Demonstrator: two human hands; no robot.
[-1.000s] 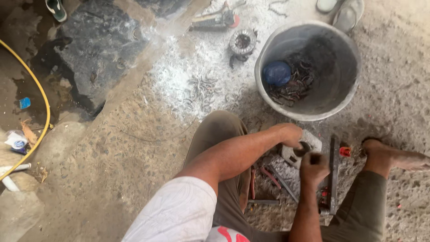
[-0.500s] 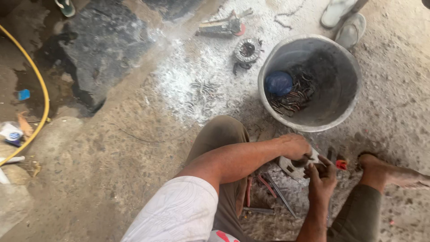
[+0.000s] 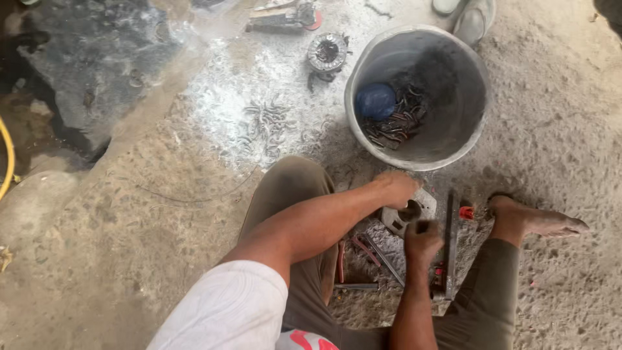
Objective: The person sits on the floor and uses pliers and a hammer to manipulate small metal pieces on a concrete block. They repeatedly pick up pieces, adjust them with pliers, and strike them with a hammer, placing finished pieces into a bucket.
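both hands meet on the grey metal ring (image 3: pixel 409 211) lying flat on the ground between my knees, hole facing up so no long axis; my left hand (image 3: pixel 396 188) presses its rim, my right hand (image 3: pixel 422 241) fists what seems a tool, so i'd brace firmly and work straight down.

A grey bucket (image 3: pixel 476 123) is blocking passage just beyond the left hand (image 3: pixel 396 188); a metal bar (image 3: pixel 450 243) is flanking the right hand (image 3: pixel 422 241); bare ground is lying open leftward.
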